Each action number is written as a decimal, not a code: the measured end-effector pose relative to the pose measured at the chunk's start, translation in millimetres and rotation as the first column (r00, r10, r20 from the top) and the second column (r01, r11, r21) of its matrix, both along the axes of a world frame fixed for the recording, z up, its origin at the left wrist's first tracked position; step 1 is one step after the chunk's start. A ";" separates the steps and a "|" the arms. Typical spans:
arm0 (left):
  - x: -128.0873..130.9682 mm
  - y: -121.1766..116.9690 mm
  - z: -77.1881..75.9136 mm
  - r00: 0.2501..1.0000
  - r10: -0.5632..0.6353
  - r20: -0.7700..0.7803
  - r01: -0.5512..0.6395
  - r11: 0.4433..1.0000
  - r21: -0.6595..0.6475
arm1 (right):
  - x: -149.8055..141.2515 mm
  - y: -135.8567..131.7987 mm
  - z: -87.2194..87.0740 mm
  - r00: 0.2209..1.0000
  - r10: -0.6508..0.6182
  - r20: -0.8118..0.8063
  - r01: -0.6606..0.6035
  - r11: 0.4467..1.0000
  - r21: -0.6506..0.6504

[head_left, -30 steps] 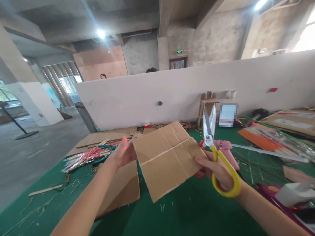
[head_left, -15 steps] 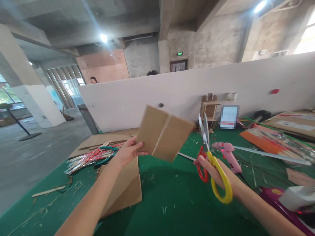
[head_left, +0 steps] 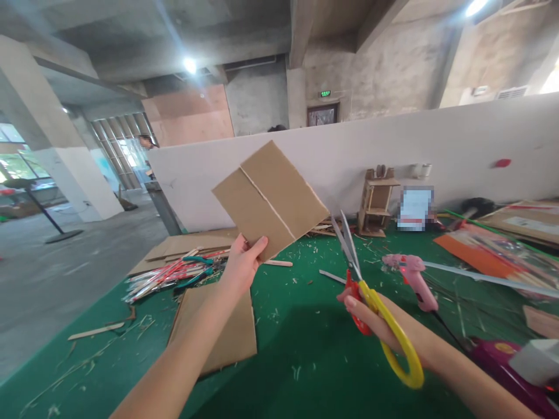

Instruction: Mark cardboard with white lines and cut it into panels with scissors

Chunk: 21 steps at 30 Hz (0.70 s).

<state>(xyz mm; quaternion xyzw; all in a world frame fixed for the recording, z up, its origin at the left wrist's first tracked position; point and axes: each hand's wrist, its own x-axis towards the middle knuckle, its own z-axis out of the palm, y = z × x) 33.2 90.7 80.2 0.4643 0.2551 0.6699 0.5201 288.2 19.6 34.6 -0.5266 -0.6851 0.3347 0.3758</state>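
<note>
My left hand (head_left: 244,262) pinches the lower corner of a brown cardboard piece (head_left: 266,198), which is held up above the table and tilted. A pale line crosses the cardboard. In my right hand (head_left: 379,326) is a pair of scissors (head_left: 353,256) with one red and one yellow handle loop. The blades point up and are slightly parted, close to the cardboard's right corner. Beneath my left forearm, another cardboard sheet (head_left: 231,331) lies on the green table (head_left: 301,361).
Wrapped sticks (head_left: 157,276) and teal-handled pliers (head_left: 196,270) lie at left. A pink glue gun (head_left: 414,276) rests right of the scissors. Behind are a small cardboard shelf (head_left: 378,203) and a white partition (head_left: 305,157). A purple device (head_left: 498,361) stands at lower right.
My left hand has raised and turned the cardboard, so its line now slopes the other way. The scissors have tilted leftward and their blades have drawn somewhat closer together. The view has shifted slightly.
</note>
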 end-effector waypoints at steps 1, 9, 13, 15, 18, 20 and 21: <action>3.0 -2.4 2.1 1.000 0.013 0.014 -0.013 1.000 -0.001 | -1.0 0.3 1.2 0.998 0.005 0.066 -0.004 1.000 -0.003; 12.3 -9.2 5.0 0.997 0.026 0.075 -0.023 0.999 -0.039 | 1.5 12.0 5.7 0.976 0.093 0.198 -0.090 0.996 -0.025; 17.1 -11.8 0.8 1.000 0.012 0.010 -0.011 0.999 -0.032 | -2.4 15.0 6.6 0.953 0.211 0.217 -0.222 0.975 0.026; 19.3 -12.9 -0.7 1.000 0.005 -0.011 -0.005 1.000 -0.025 | -5.9 15.9 5.6 0.956 0.220 0.195 -0.232 0.972 0.041; 20.8 -13.0 -2.2 1.000 0.002 -0.015 -0.002 1.000 -0.012 | -9.8 18.4 3.3 0.973 0.209 0.103 -0.213 0.977 0.032; 20.4 -12.2 -3.2 1.000 0.009 -0.007 -0.009 1.000 -0.007 | -10.7 20.6 2.1 0.978 0.203 0.050 -0.204 0.979 0.010; 20.0 -11.8 -3.7 1.000 0.009 -0.002 -0.009 1.000 -0.009 | -10.7 21.5 1.6 0.979 0.201 0.035 -0.201 0.980 0.001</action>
